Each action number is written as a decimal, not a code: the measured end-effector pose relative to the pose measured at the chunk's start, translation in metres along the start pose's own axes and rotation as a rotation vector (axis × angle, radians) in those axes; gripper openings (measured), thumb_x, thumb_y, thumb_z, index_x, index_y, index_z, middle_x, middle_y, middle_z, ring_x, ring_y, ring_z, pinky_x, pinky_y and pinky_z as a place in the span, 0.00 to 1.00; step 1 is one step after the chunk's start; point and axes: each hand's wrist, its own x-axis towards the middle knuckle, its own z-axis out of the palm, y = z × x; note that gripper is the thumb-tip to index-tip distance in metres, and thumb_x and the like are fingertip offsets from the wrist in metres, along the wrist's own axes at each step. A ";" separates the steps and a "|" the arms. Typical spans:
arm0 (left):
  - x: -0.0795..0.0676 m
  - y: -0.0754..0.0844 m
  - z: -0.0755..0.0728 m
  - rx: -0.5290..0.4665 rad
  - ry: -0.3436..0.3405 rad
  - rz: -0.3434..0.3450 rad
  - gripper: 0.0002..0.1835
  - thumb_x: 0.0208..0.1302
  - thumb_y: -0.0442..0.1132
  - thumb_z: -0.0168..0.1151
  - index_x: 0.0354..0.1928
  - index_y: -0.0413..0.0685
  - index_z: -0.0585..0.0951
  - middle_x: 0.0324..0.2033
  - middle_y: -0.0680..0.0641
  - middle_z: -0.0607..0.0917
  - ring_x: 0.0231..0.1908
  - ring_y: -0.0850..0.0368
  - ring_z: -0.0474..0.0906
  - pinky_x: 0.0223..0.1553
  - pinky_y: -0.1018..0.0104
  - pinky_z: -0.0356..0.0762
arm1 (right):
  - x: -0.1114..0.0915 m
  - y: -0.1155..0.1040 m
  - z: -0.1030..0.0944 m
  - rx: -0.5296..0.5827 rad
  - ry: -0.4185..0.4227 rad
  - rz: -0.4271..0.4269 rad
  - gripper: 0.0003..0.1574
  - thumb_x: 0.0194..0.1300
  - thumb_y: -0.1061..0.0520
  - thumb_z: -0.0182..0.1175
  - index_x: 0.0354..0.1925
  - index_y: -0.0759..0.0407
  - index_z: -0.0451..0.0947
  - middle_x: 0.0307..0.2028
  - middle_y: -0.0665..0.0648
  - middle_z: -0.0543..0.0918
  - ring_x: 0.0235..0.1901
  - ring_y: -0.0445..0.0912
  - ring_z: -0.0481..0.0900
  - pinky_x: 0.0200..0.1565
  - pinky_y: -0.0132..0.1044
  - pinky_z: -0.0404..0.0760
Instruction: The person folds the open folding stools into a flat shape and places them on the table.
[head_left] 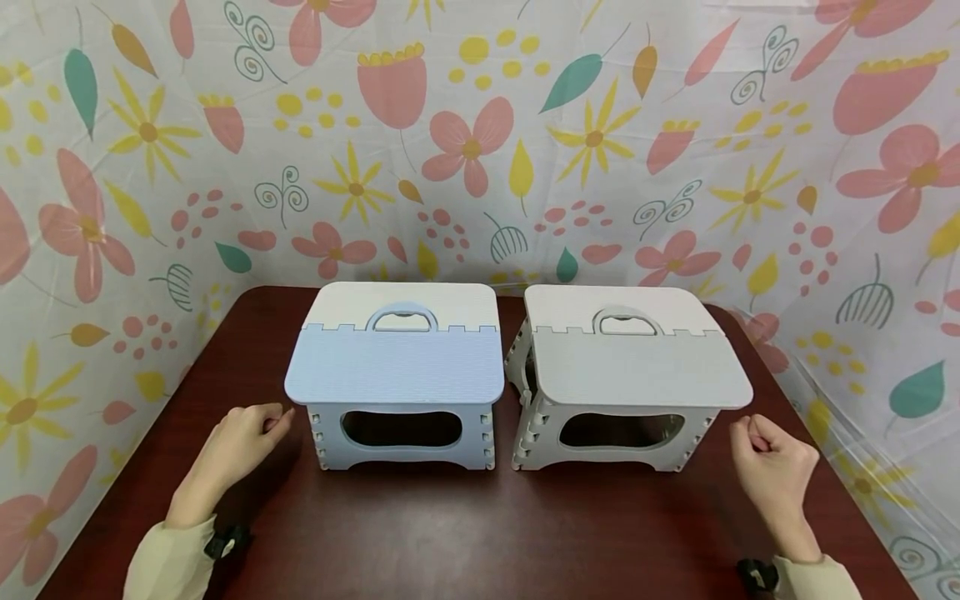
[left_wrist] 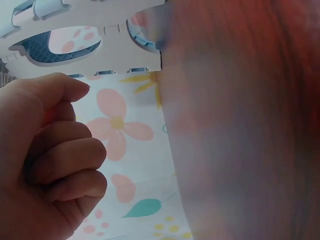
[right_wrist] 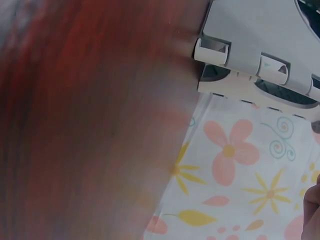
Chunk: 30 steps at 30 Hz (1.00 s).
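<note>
Two unfolded folding step stools stand upright side by side on the table. The left one is a blue-and-white folding stool; the right one is a grey-and-white folding stool. Each has a carry handle in the middle of its top and an oval opening in its front leg panel. My left hand, fingers curled into a fist around nothing, is just left of the blue stool, apart from it. Beyond the grey stool's right side is my right hand, likewise balled and holding nothing. Only a sliver of it enters the right wrist view.
The dark reddish-brown table carries both stools, with a narrow gap between their legs. Behind and along the sides hangs a white curtain printed with flowers and leaves. Dark bands circle both wrists at the light sleeves.
</note>
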 end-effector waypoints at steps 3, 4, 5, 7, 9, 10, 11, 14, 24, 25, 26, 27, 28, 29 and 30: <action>-0.002 0.000 0.002 -0.003 0.013 0.003 0.22 0.63 0.39 0.55 0.13 0.52 0.60 0.12 0.58 0.53 0.14 0.68 0.47 0.15 0.73 0.47 | -0.002 -0.002 0.001 0.006 0.017 -0.011 0.29 0.48 0.69 0.52 0.04 0.52 0.50 0.07 0.41 0.51 0.13 0.28 0.44 0.18 0.23 0.40; -0.003 0.000 0.002 -0.004 0.017 0.004 0.22 0.64 0.40 0.55 0.13 0.52 0.60 0.12 0.58 0.53 0.14 0.68 0.47 0.15 0.73 0.47 | -0.002 -0.002 0.001 0.011 0.021 -0.017 0.29 0.48 0.69 0.52 0.04 0.52 0.50 0.07 0.41 0.51 0.13 0.27 0.44 0.18 0.23 0.40; -0.004 0.000 0.003 -0.007 0.021 0.004 0.22 0.63 0.39 0.55 0.13 0.52 0.60 0.12 0.59 0.53 0.14 0.68 0.47 0.15 0.74 0.47 | -0.003 -0.003 0.001 0.016 0.024 -0.023 0.29 0.48 0.69 0.53 0.04 0.52 0.50 0.07 0.41 0.51 0.13 0.27 0.44 0.18 0.23 0.40; -0.005 0.001 0.004 -0.011 0.027 0.005 0.22 0.63 0.40 0.56 0.13 0.52 0.60 0.12 0.59 0.53 0.13 0.69 0.47 0.14 0.74 0.47 | -0.003 -0.006 0.002 0.028 0.028 -0.037 0.28 0.47 0.69 0.52 0.04 0.53 0.49 0.07 0.42 0.50 0.14 0.27 0.43 0.18 0.22 0.39; -0.006 0.001 0.004 -0.012 0.036 0.007 0.22 0.63 0.40 0.56 0.13 0.52 0.60 0.12 0.59 0.53 0.14 0.69 0.47 0.14 0.74 0.47 | -0.002 -0.011 0.003 0.038 0.028 -0.049 0.28 0.46 0.69 0.52 0.05 0.53 0.49 0.08 0.42 0.50 0.14 0.26 0.43 0.18 0.22 0.39; -0.006 0.001 0.004 -0.011 0.041 0.008 0.22 0.63 0.40 0.56 0.13 0.52 0.60 0.12 0.59 0.53 0.14 0.69 0.47 0.14 0.74 0.47 | -0.001 -0.014 0.003 0.045 0.028 -0.055 0.28 0.46 0.70 0.52 0.05 0.54 0.48 0.08 0.43 0.49 0.15 0.26 0.43 0.19 0.22 0.39; -0.006 0.001 0.004 -0.012 0.045 0.010 0.22 0.63 0.39 0.56 0.13 0.52 0.60 0.12 0.59 0.53 0.14 0.69 0.47 0.14 0.74 0.47 | 0.000 -0.018 0.003 0.050 0.027 -0.061 0.28 0.46 0.70 0.52 0.05 0.54 0.48 0.08 0.43 0.49 0.15 0.26 0.43 0.19 0.22 0.39; -0.007 0.001 0.004 -0.009 0.058 0.015 0.22 0.63 0.39 0.56 0.13 0.52 0.60 0.12 0.59 0.52 0.14 0.70 0.46 0.14 0.74 0.47 | 0.002 -0.031 0.003 0.065 0.019 -0.071 0.27 0.45 0.71 0.51 0.05 0.55 0.48 0.08 0.44 0.49 0.15 0.27 0.43 0.19 0.22 0.39; -0.009 0.000 0.008 0.002 0.119 0.044 0.23 0.58 0.35 0.58 0.12 0.52 0.58 0.13 0.60 0.50 0.15 0.70 0.43 0.16 0.75 0.44 | -0.005 -0.024 0.005 0.100 -0.031 -0.107 0.27 0.45 0.70 0.52 0.05 0.54 0.49 0.08 0.43 0.52 0.16 0.24 0.46 0.19 0.21 0.42; -0.009 0.001 0.008 0.000 0.124 0.047 0.23 0.58 0.34 0.59 0.13 0.52 0.57 0.13 0.60 0.50 0.15 0.70 0.43 0.16 0.75 0.45 | -0.005 -0.024 0.005 0.101 -0.034 -0.111 0.26 0.45 0.70 0.52 0.05 0.54 0.49 0.08 0.43 0.52 0.16 0.24 0.46 0.19 0.21 0.42; -0.010 0.001 0.008 -0.004 0.129 0.049 0.23 0.57 0.33 0.59 0.13 0.52 0.57 0.14 0.60 0.50 0.15 0.70 0.43 0.15 0.75 0.45 | -0.006 -0.024 0.005 0.099 -0.036 -0.115 0.26 0.44 0.70 0.52 0.05 0.54 0.49 0.08 0.43 0.52 0.16 0.24 0.46 0.19 0.21 0.42; -0.010 0.001 0.008 -0.006 0.135 0.052 0.23 0.57 0.33 0.59 0.13 0.52 0.57 0.14 0.60 0.50 0.15 0.71 0.43 0.15 0.75 0.45 | -0.007 -0.024 0.005 0.099 -0.037 -0.118 0.26 0.44 0.70 0.52 0.05 0.54 0.49 0.08 0.43 0.52 0.16 0.24 0.46 0.18 0.21 0.41; -0.010 0.001 0.007 -0.010 0.142 0.055 0.23 0.57 0.33 0.59 0.13 0.52 0.57 0.14 0.60 0.49 0.15 0.71 0.43 0.15 0.75 0.45 | -0.007 -0.025 0.005 0.101 -0.039 -0.119 0.26 0.44 0.70 0.52 0.05 0.53 0.49 0.08 0.43 0.52 0.16 0.24 0.46 0.18 0.21 0.42; -0.010 0.001 0.007 -0.014 0.148 0.059 0.23 0.57 0.32 0.58 0.13 0.52 0.57 0.14 0.60 0.49 0.15 0.71 0.43 0.15 0.75 0.45 | -0.007 -0.026 0.005 0.107 -0.041 -0.120 0.26 0.43 0.70 0.52 0.05 0.53 0.49 0.08 0.43 0.52 0.16 0.24 0.46 0.18 0.21 0.42; -0.009 0.002 0.007 -0.016 0.155 0.062 0.23 0.57 0.32 0.58 0.13 0.52 0.57 0.14 0.60 0.49 0.15 0.71 0.43 0.15 0.76 0.44 | -0.007 -0.027 0.006 0.116 -0.043 -0.123 0.26 0.43 0.70 0.52 0.05 0.54 0.49 0.08 0.43 0.52 0.16 0.25 0.46 0.18 0.21 0.42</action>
